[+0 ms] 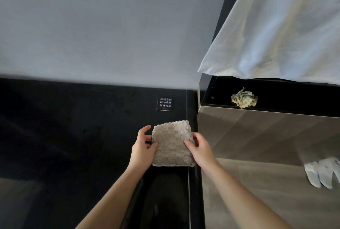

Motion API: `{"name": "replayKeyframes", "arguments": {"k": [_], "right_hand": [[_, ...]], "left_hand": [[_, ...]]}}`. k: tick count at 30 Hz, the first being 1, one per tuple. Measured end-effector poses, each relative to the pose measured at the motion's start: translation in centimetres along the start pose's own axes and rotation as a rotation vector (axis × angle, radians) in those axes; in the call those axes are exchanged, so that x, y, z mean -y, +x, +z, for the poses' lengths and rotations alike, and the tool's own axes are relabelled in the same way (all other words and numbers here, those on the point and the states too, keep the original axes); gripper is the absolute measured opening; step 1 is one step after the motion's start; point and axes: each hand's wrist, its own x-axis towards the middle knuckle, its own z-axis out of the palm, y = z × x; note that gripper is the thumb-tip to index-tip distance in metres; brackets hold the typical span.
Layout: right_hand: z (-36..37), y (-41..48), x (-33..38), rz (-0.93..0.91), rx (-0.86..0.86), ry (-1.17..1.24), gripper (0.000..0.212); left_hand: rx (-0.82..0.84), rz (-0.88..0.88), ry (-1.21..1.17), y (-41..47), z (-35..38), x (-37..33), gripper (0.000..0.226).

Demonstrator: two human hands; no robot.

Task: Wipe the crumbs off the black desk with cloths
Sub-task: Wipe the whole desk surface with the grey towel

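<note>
A folded beige knobbly cloth is held over the right part of the glossy black desk. My left hand grips its left edge, thumb on top and fingers curled behind. On the opposite edge, my right hand holds it the same way. No crumbs are visible on the dark surface. A crumpled yellowish-green cloth lies apart on a dark ledge to the right.
A small black sign with white characters lies on the desk beyond the cloth. A brown cabinet stands at the right, with a white sheet hanging above it. A white glove is at the far right. A grey wall backs the desk.
</note>
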Motion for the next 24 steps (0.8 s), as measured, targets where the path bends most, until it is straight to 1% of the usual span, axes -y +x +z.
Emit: {"name": "replayKeyframes", "arguments": {"k": [4,7,9,10,11,13,14,16,18,20,21,24], "right_hand": [[0.5,7.2,1.8,-0.071,-0.074,0.004,0.031],[1.4,12.0,2.4,-0.113,-0.213,-0.014,0.043],[2.4,14.2,2.1,-0.163,-0.345,-0.155,0.054],[3.0,14.9,1.7,-0.229,-0.374,-0.268,0.057],[3.8,15.4,1.5,-0.304,-0.361,-0.395,0.058],[5.7,16.7,1.8,-0.388,-0.257,-0.642,0.06],[6.8,17.7,2.1,-0.373,-0.194,-0.756,0.061],[8.3,19.4,2.3,-0.298,-0.081,-0.947,0.065],[9.6,20.5,1.5,-0.236,-0.026,-1.1,0.068],[9.8,20.8,0.1,-0.257,-0.065,-1.196,0.068],[9.5,21.0,-0.4,-0.258,-0.102,-1.203,0.066],[8.1,23.0,-0.2,-0.153,-0.23,-1.173,0.061]], "left_hand": [[-0.068,0.081,-0.013,7.0,0.8,-1.7,0.055],[-0.114,0.122,-0.058,12.4,1.3,-2.1,0.052],[-0.145,0.123,-0.006,15.1,1.3,-1.1,0.049],[-0.166,0.133,0.075,16.0,0.9,-0.2,0.048],[-0.183,0.158,0.185,16.7,0.3,0.8,0.046],[-0.181,0.231,0.442,18.0,-1.4,2.5,0.045],[-0.157,0.25,0.587,19.0,-2.4,3.4,0.048],[-0.095,0.232,0.855,20.3,-4.1,4.0,0.06],[-0.012,0.164,1.015,21.8,-5.6,4.4,0.074],[0.074,0.103,1.066,23.0,-6.7,4.6,0.081],[0.108,0.096,1.075,23.3,-7.2,4.6,0.083],[0.197,0.136,1.083,24.2,-8.9,4.7,0.085]]}}
